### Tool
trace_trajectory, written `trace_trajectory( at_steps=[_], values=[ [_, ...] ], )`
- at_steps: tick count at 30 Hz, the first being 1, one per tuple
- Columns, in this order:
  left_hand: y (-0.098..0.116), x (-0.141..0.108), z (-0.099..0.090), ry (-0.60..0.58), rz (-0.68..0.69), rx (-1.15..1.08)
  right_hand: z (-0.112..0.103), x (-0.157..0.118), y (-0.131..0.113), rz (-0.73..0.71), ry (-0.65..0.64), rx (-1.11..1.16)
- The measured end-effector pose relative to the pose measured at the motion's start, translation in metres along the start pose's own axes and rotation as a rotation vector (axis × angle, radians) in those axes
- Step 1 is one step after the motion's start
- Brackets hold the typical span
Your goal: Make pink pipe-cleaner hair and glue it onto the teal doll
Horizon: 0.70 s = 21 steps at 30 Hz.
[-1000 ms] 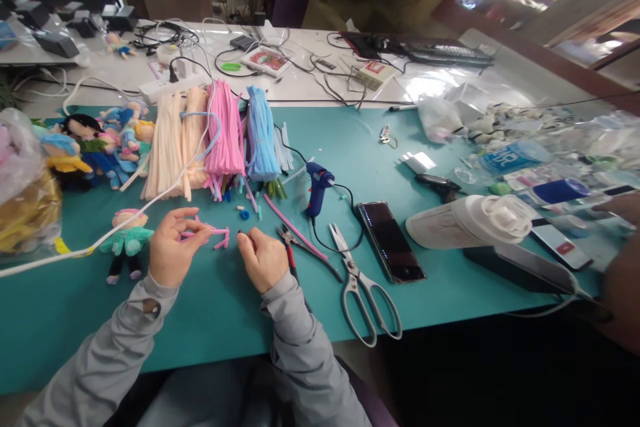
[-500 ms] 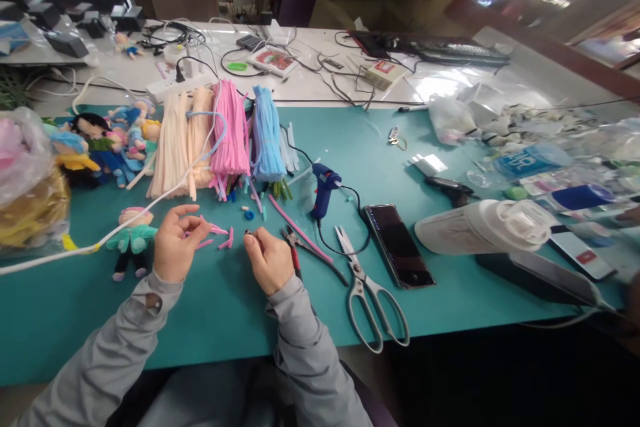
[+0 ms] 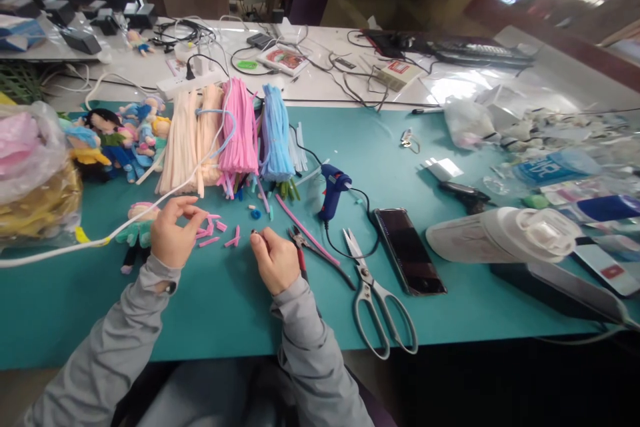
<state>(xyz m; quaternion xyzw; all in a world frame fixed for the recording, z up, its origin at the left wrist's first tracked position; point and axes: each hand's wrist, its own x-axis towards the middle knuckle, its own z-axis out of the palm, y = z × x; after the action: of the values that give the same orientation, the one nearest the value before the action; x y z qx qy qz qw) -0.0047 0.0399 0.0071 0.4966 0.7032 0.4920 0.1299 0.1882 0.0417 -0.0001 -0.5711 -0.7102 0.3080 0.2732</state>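
Note:
My left hand (image 3: pixel 176 232) is over the mat with thumb and forefinger tips brought together. Whatever they pinch, if anything, is too small to make out. Just beside these fingertips lie several short cut pieces of pink fuzzy stem (image 3: pixel 209 241). Partly behind the same hand is a small doll (image 3: pixel 136 232) with pink hair and a green top. My right hand (image 3: pixel 276 260) is closed in a fist, and a tiny dark tip shows at its thumb; the rest is hidden. Next to that hand lie red-handled pliers (image 3: pixel 301 257) and a long pink stem (image 3: pixel 307 230).
Bundles of peach (image 3: pixel 183 140), pink (image 3: pixel 240 130) and blue stems (image 3: pixel 276 137) stand behind my hands. Rightward are a blue glue gun (image 3: pixel 333 192), scissors (image 3: pixel 367 280), a phone (image 3: pixel 411 250) and a white tumbler (image 3: pixel 470 235). A white cable (image 3: pixel 150 210) crosses on the left.
The left fingertips have drawn back slightly from the pink pieces, which show more fully. My right hand stays closed. The whole view has shifted a little.

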Motion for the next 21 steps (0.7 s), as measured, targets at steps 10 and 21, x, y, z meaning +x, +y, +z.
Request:
trace_trajectory(
  at_steps=[10, 21],
  values=[
    [-0.022, 0.007, 0.006, 0.029, 0.254, 0.228, 0.0, 0.001, 0.002, -0.049, 0.028, -0.018],
    [-0.023, 0.011, -0.003, -0.129, 0.371, 0.32, 0.0, 0.001, -0.001, -0.052, 0.047, -0.003]
  ],
)
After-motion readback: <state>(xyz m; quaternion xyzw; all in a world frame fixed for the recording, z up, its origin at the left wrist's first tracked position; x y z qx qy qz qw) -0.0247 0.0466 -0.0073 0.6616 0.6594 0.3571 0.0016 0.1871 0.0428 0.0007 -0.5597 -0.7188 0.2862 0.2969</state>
